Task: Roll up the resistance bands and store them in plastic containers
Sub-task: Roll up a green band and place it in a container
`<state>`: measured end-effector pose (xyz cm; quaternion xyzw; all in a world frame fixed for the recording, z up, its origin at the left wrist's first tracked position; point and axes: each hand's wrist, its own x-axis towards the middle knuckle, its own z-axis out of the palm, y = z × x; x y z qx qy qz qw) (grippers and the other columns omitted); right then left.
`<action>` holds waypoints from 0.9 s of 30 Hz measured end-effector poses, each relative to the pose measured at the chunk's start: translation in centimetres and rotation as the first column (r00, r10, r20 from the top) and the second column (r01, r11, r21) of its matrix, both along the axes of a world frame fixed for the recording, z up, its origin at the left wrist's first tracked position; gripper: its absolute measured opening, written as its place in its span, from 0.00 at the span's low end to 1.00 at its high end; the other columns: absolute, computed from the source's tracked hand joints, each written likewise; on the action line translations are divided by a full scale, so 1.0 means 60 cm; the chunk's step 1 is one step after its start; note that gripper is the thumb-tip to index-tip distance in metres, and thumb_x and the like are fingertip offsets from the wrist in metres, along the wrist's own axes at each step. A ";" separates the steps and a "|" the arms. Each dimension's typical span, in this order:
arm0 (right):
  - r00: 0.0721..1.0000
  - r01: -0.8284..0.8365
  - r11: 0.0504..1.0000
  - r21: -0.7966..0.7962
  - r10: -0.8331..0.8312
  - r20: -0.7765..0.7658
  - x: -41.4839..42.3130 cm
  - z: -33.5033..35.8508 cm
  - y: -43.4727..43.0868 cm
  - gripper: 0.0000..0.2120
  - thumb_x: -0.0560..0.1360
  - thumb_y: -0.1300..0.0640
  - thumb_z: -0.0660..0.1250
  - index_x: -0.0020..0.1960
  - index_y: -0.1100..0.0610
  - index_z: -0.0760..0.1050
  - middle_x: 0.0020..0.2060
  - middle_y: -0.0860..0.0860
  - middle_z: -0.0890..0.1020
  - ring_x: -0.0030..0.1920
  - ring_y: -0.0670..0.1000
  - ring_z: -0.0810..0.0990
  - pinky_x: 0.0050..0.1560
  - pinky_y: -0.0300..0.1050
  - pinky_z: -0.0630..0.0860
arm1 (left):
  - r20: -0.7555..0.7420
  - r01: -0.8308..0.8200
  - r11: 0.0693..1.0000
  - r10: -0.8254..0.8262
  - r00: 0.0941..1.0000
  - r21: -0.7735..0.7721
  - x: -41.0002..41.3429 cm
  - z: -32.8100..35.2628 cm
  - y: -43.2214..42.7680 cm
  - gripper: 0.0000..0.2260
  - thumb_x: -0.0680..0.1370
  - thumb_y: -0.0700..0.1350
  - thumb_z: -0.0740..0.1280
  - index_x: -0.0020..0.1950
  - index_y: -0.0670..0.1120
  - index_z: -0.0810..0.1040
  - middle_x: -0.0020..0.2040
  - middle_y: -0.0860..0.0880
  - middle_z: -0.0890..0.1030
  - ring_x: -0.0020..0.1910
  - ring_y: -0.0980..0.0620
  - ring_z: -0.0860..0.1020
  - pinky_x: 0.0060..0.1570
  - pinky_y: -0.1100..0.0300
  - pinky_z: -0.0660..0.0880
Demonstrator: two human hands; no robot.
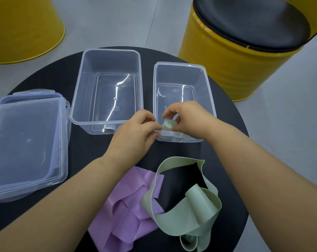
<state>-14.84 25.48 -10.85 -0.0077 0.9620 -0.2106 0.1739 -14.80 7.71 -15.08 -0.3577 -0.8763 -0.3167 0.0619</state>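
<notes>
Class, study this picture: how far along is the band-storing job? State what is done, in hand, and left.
Done: one green roll is wound tight. In hand: the left hand and right hand pinch it at the near end of the smaller container. Left: the purple band and loose green band lie unrolled; the lids are off.

Bare table (85, 157) strip between stacked lids (26, 142) and loose bands (128, 215); narrow gap between open large container (110, 50) and small container (179, 63)
</notes>
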 end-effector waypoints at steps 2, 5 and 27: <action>1.000 -0.018 1.000 0.012 0.018 0.017 -0.002 0.001 -0.002 0.15 0.73 0.60 0.71 0.58 0.51 0.77 0.55 0.48 0.81 0.46 0.45 0.74 0.47 0.37 0.69 | -0.003 -0.008 1.000 0.008 1.000 0.011 -0.002 -0.002 -0.001 0.08 0.70 0.42 0.68 0.46 0.42 0.83 0.45 0.45 0.79 0.37 0.47 0.79 0.33 0.55 0.78; 0.999 -0.034 0.999 0.024 0.034 0.026 -0.008 0.004 -0.007 0.14 0.73 0.60 0.70 0.58 0.52 0.78 0.55 0.48 0.81 0.48 0.46 0.76 0.48 0.37 0.70 | -0.004 -0.025 0.999 0.025 1.000 0.024 -0.003 -0.004 -0.001 0.08 0.70 0.42 0.68 0.46 0.42 0.83 0.46 0.45 0.79 0.37 0.46 0.80 0.33 0.53 0.79; 0.995 0.024 0.991 -0.129 -0.011 0.097 -0.014 0.000 -0.004 0.12 0.72 0.59 0.72 0.55 0.51 0.80 0.49 0.44 0.79 0.48 0.45 0.76 0.51 0.39 0.73 | -0.001 -0.066 0.996 0.066 0.998 0.065 -0.001 -0.005 0.003 0.08 0.68 0.42 0.69 0.44 0.41 0.84 0.44 0.44 0.80 0.37 0.46 0.80 0.34 0.57 0.78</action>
